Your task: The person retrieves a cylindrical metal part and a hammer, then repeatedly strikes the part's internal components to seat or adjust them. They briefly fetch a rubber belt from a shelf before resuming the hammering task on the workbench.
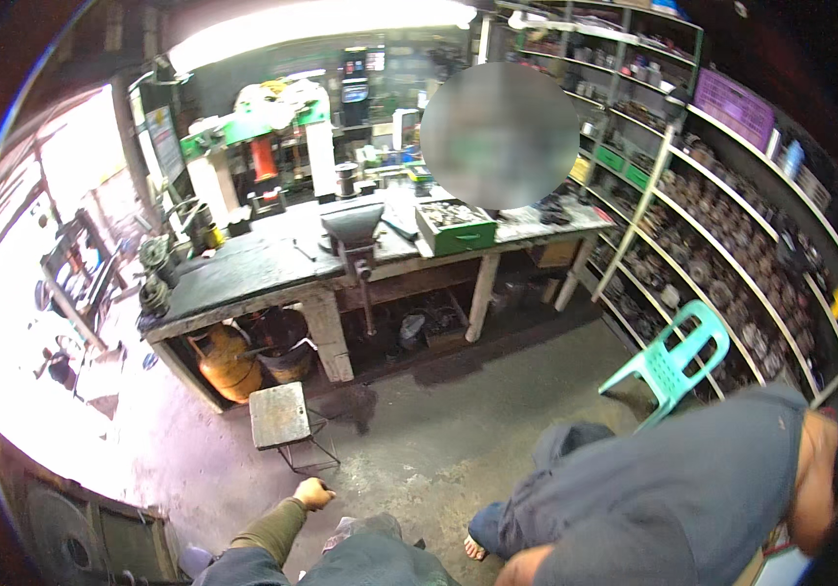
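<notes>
Dark garment [380, 561], wearer's own: nearest. Left hand [315, 493]: grip curled; contents, if any, cannot be told. Right hand: out of view. Square-topped stool [280, 415]: on floor [438, 420], before front edge of table [243, 276], toward its left corner. Handling note: reach best kept clear of stool's thin legs; co-worker [663, 498] close at right.

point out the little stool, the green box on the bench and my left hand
stool [279, 415]: head view, middle of its square seat
green box [458, 240]: head view, on its front wall
left hand [312, 494]: head view, on the back of the hand
</notes>
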`<control>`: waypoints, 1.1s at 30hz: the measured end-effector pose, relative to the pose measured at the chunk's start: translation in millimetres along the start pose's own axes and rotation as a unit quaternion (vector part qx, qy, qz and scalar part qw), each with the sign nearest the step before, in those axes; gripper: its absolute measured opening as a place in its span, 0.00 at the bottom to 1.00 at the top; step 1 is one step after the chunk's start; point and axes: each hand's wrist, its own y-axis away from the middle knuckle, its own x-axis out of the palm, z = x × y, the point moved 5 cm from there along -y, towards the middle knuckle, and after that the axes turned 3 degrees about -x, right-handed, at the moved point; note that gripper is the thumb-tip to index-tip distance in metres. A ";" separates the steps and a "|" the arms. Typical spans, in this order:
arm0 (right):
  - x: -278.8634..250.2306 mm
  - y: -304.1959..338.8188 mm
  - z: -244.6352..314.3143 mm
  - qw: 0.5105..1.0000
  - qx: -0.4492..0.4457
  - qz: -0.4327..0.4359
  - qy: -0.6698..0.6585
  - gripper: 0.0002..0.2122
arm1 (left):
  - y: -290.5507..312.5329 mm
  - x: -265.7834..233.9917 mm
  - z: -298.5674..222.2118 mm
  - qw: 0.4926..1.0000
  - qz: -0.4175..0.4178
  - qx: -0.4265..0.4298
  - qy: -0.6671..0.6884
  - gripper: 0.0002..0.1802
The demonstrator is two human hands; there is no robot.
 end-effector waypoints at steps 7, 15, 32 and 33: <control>250.6 128.9 31.7 0.910 -0.025 0.398 0.113 0.19 | -12.4 35.3 -6.3 0.996 0.052 -0.003 0.074 0.25; 356.1 121.0 72.0 0.878 -0.017 0.441 0.186 0.19 | -94.2 -40.5 22.8 0.989 0.046 -0.086 0.110 0.19; 382.8 100.5 34.8 0.936 0.155 0.263 0.173 0.17 | -246.1 -175.0 -191.4 0.986 0.008 0.118 0.114 0.18; 384.9 99.1 28.4 0.933 0.161 0.269 0.175 0.17 | -244.4 -175.5 -209.4 0.981 0.016 0.140 0.129 0.18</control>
